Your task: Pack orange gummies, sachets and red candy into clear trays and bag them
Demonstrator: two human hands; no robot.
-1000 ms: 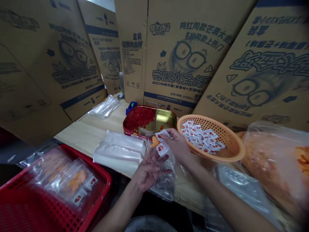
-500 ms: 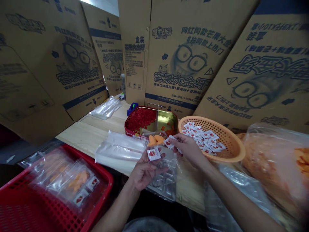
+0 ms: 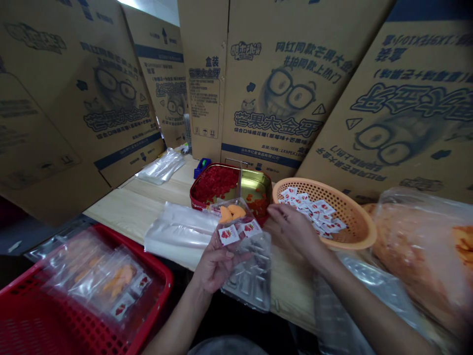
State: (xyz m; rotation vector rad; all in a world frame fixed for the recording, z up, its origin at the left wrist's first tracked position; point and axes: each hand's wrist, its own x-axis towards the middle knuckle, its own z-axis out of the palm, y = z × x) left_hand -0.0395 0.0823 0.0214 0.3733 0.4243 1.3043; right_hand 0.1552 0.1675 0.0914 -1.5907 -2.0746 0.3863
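Note:
My left hand [image 3: 216, 261] has its fingers wrapped round a clear moulded plastic tray [image 3: 251, 283], tilted over the table edge. Orange candy pieces [image 3: 232, 213] lie at the tray's far end. Just nearer to me, two white sachets with red print, a left one [image 3: 228, 235] and a right one [image 3: 250, 228], sit side by side by my left fingertips. Whether a bag encloses the tray, I cannot tell. My right hand [image 3: 295, 227] is apart from the tray, its fingers drawn together with nothing visible in them, in front of an orange basket [image 3: 354, 222] of similar sachets [image 3: 314, 212].
A red-rimmed tin [image 3: 194, 197] holds red bits and some orange ones. Flat clear bags [image 3: 181, 231] lie left of the tray. Filled packs [image 3: 114, 281] lie in a red basket [image 3: 168, 276]. A large bag of orange pieces [image 3: 417, 246] stands right; cartons [image 3: 273, 98] wall the back.
The sachet in my right hand now lies on the tray beside the other one. My right hand has let go and moved right. The tray has shifted slightly left.

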